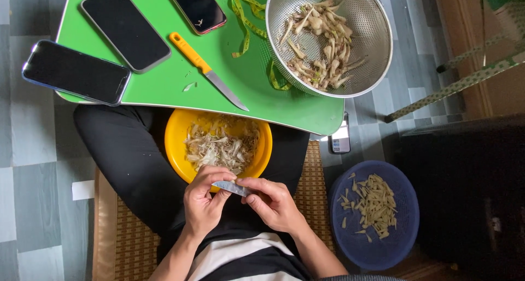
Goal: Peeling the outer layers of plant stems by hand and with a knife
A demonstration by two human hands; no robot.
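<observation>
Both hands are down in the lap, close together over the near rim of the round yellow plastic bowl (175, 144), which sits between the knees and holds a heap of pale, shredded peelings. The left hand (203, 202) curls its fingers and thumb around one end of a short, flat, grey-silver blade-like piece (232, 188); what it is exactly is hard to tell. The right hand (273, 204) pinches the other end, fingertips pressed on top. So both hands are closed on that one piece, neither spread.

Here is the relation that counts: the piece lies crosswise, its long axis running left to right with a slight downward tilt toward the right hand, and it hangs just at the bowl's near edge, touching neither the heap nor the bowl as far as one can see.

Up on the green desk (164, 84), well away from the hands, an orange-handled kitchen knife (206, 70) lies diagonally, blade pointing toward the lap. The perforated steel colander (377, 46) of pale stalks rests on the desk's right corner, and the blue plastic basket (404, 226) of cut strips sits on the floor, nearer the right hand.
</observation>
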